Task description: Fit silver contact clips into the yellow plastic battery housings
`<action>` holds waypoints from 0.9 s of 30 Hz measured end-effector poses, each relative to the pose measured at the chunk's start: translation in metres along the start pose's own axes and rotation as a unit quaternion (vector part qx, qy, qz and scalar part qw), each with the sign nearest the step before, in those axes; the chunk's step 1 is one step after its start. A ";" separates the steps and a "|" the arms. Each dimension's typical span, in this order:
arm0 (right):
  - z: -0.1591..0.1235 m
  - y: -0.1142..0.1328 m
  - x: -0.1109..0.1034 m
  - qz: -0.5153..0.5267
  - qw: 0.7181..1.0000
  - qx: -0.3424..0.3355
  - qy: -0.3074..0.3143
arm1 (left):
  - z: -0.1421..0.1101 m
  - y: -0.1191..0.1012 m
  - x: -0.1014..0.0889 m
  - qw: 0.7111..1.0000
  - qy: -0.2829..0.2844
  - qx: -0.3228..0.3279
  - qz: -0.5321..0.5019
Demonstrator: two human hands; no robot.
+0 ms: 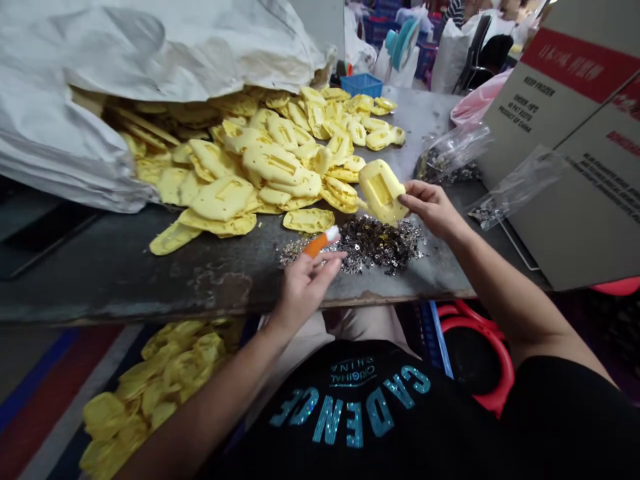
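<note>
1. Black T-shirt with sparkling teal sequin lettering right at the bottom of the view, both arms reaching out over it.
2. Left hand out front, fingers loosely curled, pinching a short orange-and-white tool at the fingertips. Its tip is too small to make out.
3. Right hand closed around the edge of a yellow moulded piece, holding it tilted up. It's matte and foam-like, with a rectangular recess facing the camera.
4. Between the hands, just under that piece, a glinting heap of small metal parts on a scuffed, stained grey metal worktop. The left fingertips are right beside its scattered edge.
5. Beyond the hands to the left, a big pile of matching yellow pieces spills from a white woven sack.
6. Past the right hand, clear plastic bags holding metal bits lie against a cardboard box with a red printed band.
7. Below the worktop edge, under the left arm, more yellow pieces lie in a heap. Under the right arm, a red plastic hoop curves into view.
</note>
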State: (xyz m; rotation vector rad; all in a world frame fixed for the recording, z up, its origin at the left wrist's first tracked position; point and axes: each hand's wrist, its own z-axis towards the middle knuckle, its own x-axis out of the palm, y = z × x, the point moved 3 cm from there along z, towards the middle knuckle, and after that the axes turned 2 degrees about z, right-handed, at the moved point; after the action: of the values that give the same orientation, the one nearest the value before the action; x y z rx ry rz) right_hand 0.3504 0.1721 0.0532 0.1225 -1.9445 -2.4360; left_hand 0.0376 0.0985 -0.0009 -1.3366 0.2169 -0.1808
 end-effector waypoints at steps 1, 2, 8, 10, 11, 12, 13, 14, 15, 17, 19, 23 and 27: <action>-0.004 -0.004 0.006 0.028 1.000 0.009 -0.008 | 0.007 0.002 0.009 1.000 0.003 -0.003 -0.019; -0.006 -0.008 0.012 0.047 0.999 0.014 -0.014 | 0.014 0.004 0.016 0.999 0.004 -0.007 -0.035; -0.001 -0.015 0.046 0.126 0.991 0.032 -0.034 | 0.046 0.004 0.034 0.994 -0.028 -0.035 -0.096; -0.008 -0.010 0.063 0.162 0.986 0.036 -0.015 | 0.049 -0.004 0.034 0.992 -0.033 -0.038 -0.114; -0.014 -0.008 0.072 0.184 0.982 0.037 0.000 | 0.048 -0.009 0.034 0.991 -0.035 -0.036 -0.127; -0.022 -0.006 0.081 0.204 0.978 0.038 0.018 | 0.045 -0.014 0.034 0.988 -0.039 -0.035 -0.142; -0.032 -0.004 0.088 0.219 0.974 0.039 0.034 | 0.041 -0.018 0.033 0.986 -0.041 -0.036 -0.154; -0.042 -0.004 0.094 0.223 0.973 0.041 0.048 | 0.035 -0.021 0.031 0.985 -0.040 -0.041 -0.162; -0.052 -0.004 0.097 0.218 0.973 0.043 0.058 | 0.027 -0.023 0.029 0.984 -0.037 -0.051 -0.164; -0.070 -0.005 0.098 0.199 0.977 0.041 0.065 | 0.010 -0.023 0.023 0.985 -0.025 -0.079 -0.151; -0.085 -0.007 0.095 0.187 0.981 0.028 0.053 | -0.010 -0.022 0.014 0.985 0.000 -0.111 -0.131; -0.117 -0.014 0.100 0.217 0.974 0.052 0.039 | -0.048 -0.016 0.001 0.968 0.093 -0.195 -0.129; -0.154 -0.031 0.121 0.291 0.946 0.141 0.003 | -0.081 -0.007 -0.008 0.938 0.114 -0.239 -0.223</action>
State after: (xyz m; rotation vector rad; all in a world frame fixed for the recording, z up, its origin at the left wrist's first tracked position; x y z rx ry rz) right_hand 0.2429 0.0211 -0.0167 -0.3858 -1.9527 -1.7797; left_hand 0.0084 0.0229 -0.0116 -1.8412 0.1526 -0.7045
